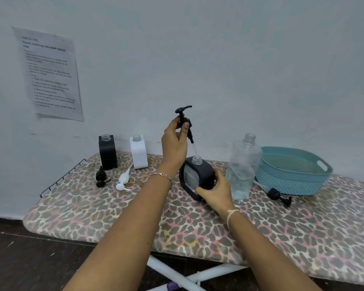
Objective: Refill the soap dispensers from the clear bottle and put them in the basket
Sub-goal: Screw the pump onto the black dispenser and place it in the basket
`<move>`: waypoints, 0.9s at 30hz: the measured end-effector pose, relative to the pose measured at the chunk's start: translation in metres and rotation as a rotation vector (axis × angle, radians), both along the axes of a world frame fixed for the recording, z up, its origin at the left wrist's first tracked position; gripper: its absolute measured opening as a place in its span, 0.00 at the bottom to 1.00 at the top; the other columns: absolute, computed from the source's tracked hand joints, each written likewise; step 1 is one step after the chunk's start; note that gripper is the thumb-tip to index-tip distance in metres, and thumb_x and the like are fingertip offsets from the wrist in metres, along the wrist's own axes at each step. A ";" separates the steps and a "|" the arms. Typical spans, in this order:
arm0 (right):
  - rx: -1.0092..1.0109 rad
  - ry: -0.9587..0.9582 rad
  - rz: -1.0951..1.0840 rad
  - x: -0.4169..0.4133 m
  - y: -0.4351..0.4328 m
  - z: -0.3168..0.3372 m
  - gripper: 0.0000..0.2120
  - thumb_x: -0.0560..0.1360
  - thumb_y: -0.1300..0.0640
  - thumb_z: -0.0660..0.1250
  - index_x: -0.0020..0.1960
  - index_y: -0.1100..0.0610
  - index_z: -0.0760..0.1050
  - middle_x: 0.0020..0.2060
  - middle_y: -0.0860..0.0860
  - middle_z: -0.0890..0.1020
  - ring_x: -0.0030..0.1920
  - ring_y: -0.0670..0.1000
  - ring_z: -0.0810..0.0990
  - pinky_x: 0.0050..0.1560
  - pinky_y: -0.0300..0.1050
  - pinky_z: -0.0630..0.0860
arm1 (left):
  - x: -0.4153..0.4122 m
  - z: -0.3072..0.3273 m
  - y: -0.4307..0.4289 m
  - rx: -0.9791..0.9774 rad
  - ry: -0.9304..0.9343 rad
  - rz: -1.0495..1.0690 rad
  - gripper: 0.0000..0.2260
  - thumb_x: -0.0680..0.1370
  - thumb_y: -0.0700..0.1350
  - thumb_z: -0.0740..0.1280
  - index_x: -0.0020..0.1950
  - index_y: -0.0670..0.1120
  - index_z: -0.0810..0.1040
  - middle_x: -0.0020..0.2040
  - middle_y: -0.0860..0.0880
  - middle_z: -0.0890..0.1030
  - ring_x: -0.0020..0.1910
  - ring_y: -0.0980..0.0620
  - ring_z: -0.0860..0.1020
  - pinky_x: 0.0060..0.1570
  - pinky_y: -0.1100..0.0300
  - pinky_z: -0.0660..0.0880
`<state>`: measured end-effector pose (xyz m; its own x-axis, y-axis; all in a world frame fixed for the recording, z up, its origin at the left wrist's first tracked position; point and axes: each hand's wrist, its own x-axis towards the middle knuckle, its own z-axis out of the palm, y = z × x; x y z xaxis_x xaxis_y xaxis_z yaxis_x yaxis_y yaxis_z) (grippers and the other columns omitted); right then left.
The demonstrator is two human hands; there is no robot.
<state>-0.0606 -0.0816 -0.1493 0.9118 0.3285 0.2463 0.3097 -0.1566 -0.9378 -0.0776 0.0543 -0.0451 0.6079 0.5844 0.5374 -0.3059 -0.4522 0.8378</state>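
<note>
Pinching black pump [187, 122] above dispenser [204, 171] — left hand [173, 145] raised; right hand [215, 192] grips dispenser.

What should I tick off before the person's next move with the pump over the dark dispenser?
1. Left hand grips the black pump: ok.
2. Right hand holds the dark dispenser on the board: ok.
3. Pump tube lined up over the dispenser's open neck: ok.
4. Dispenser filled enough: cannot tell.
5. Clear bottle capped: not ok, its neck is open.
6. Basket beside the bottle, ready to receive: ok.
</note>
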 end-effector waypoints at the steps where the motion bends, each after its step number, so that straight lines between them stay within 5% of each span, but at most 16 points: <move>1: 0.001 0.010 0.012 0.001 0.000 -0.001 0.26 0.63 0.59 0.77 0.56 0.45 0.70 0.49 0.40 0.79 0.50 0.41 0.78 0.53 0.42 0.78 | -0.001 -0.001 0.001 0.014 0.004 -0.001 0.14 0.82 0.50 0.60 0.66 0.48 0.73 0.54 0.54 0.79 0.52 0.53 0.79 0.46 0.73 0.71; 4: 0.013 0.050 0.031 0.001 -0.001 -0.004 0.28 0.63 0.59 0.76 0.58 0.45 0.69 0.50 0.40 0.79 0.50 0.43 0.80 0.53 0.46 0.80 | -0.003 -0.006 0.000 0.037 0.036 -0.022 0.15 0.82 0.50 0.61 0.67 0.46 0.73 0.54 0.54 0.79 0.45 0.59 0.78 0.44 0.76 0.71; 8: 0.031 0.113 0.041 0.004 -0.002 -0.007 0.31 0.63 0.61 0.75 0.61 0.49 0.65 0.52 0.46 0.79 0.50 0.46 0.81 0.52 0.48 0.81 | -0.006 -0.017 -0.002 0.061 0.120 -0.093 0.17 0.81 0.51 0.63 0.67 0.47 0.74 0.55 0.52 0.81 0.45 0.51 0.80 0.45 0.69 0.73; 13: 0.056 0.152 0.074 0.007 -0.002 -0.010 0.29 0.67 0.65 0.72 0.61 0.51 0.60 0.53 0.50 0.78 0.51 0.48 0.81 0.53 0.51 0.80 | -0.013 -0.034 -0.004 0.116 0.201 -0.152 0.15 0.79 0.51 0.67 0.64 0.47 0.77 0.50 0.54 0.81 0.46 0.66 0.77 0.44 0.75 0.71; 20: 0.000 0.064 0.033 -0.002 0.001 -0.012 0.25 0.71 0.60 0.68 0.61 0.51 0.57 0.55 0.51 0.75 0.54 0.49 0.77 0.56 0.50 0.77 | -0.016 -0.054 -0.005 -0.017 0.231 -0.244 0.12 0.75 0.46 0.72 0.57 0.46 0.81 0.48 0.51 0.84 0.48 0.58 0.82 0.52 0.66 0.78; 27: -0.108 -0.102 -0.112 -0.010 0.002 -0.022 0.25 0.67 0.55 0.71 0.60 0.49 0.63 0.54 0.48 0.72 0.55 0.48 0.73 0.56 0.45 0.72 | -0.009 -0.055 -0.007 0.050 0.253 -0.137 0.14 0.68 0.52 0.77 0.50 0.48 0.82 0.48 0.52 0.83 0.48 0.58 0.80 0.48 0.69 0.74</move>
<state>-0.0705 -0.0791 -0.1709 0.9163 0.2560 0.3079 0.3771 -0.2931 -0.8786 -0.0863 0.0477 -0.1003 0.7981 0.4639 0.3846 -0.1512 -0.4636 0.8730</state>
